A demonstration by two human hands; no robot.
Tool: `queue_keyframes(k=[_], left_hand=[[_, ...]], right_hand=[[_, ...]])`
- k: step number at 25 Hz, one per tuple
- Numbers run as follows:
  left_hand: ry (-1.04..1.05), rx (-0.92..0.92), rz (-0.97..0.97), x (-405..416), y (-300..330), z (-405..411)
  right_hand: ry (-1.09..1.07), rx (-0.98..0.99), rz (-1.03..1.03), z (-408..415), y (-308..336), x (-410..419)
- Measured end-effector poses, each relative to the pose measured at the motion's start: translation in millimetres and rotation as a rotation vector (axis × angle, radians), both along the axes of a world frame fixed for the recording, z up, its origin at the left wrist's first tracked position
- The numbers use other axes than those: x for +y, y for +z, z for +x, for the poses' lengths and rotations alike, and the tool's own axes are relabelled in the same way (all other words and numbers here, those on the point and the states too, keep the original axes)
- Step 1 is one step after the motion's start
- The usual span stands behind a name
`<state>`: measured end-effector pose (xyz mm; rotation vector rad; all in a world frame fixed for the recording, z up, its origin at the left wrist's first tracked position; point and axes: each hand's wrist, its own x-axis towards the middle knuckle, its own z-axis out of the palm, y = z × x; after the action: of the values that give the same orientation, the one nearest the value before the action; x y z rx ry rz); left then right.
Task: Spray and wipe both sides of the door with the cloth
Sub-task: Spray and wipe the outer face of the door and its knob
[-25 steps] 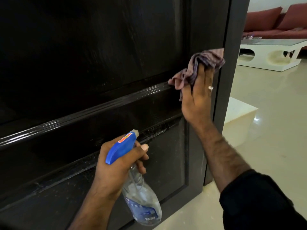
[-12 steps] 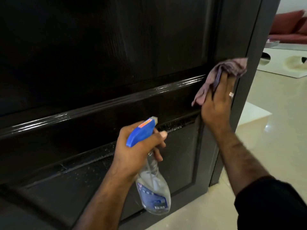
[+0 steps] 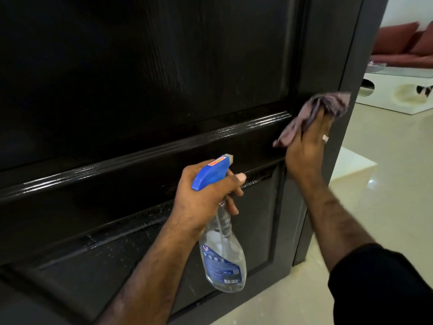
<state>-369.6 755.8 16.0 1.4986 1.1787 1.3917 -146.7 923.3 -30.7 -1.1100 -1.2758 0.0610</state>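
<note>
Both hands are working at the door: the left hand is gripping the neck of a spray bottle, fingers curled round it and the forefinger lying along the trigger, while the right hand is pressing a cloth flat against the door's right stile, fingers straight over the bunched fabric. Filling most of the view, the dark panelled door is standing ajar, its free edge to the right, with a glossy moulded rail crossing it on a slant and fine droplets speckling the lower panel beside the bottle. Beyond the edge, a pale tiled floor is reflecting light, and a white low table is standing near a reddish sofa further back. A black sleeve is covering the right upper arm. Hanging below the left hand, the clear bottle is carrying a blue label and a blue trigger head aimed toward the rail. Mauve and crumpled, the cloth is trailing a loose corner down to the left of the right hand. A ring is showing on one finger of that hand.
</note>
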Motion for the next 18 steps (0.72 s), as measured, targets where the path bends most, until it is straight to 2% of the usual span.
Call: queue_keyframes(k=[2, 3, 5, 7, 8, 9, 12, 13, 14, 17, 18], left_hand=[[0.012, 0.001, 0.003, -2, -2, -5], [0.026, 0.0, 0.004, -4, -3, -9], [0.059, -0.013, 0.004, -12, -6, -15], [0.084, -0.026, -0.006, -22, -9, -24], [0.094, -0.023, -0.011, -25, -11, -30], [0.109, -0.017, -0.014, -30, -13, -38], [0.146, -0.014, -0.007, -41, -13, -57], [0.156, -0.014, -0.001, -44, -11, -61], [0.164, -0.015, 0.01, -46, -9, -63], [0.171, -0.051, 0.049, -50, -8, -67], [0.176, -0.062, 0.057, -51, -9, -69]], right_hand=[[-0.04, -0.037, 0.039, -18, 29, -8], [-0.056, -0.128, 0.079, -32, 19, -16], [0.011, -0.433, 0.161, -57, -34, -42], [0.019, -0.743, 0.271, -47, -75, -47], [-0.011, -0.774, 0.295, -36, -73, -39], [-0.051, -0.678, 0.259, -31, -62, -30], [-0.193, -0.058, 0.055, -59, -6, -22], [-0.178, 0.016, 0.075, -80, 4, -30], [-0.131, -0.041, 0.128, -99, 2, -40], [0.027, -0.602, 0.224, -113, -63, -80], [-0.009, -0.703, 0.247, -95, -77, -77]])
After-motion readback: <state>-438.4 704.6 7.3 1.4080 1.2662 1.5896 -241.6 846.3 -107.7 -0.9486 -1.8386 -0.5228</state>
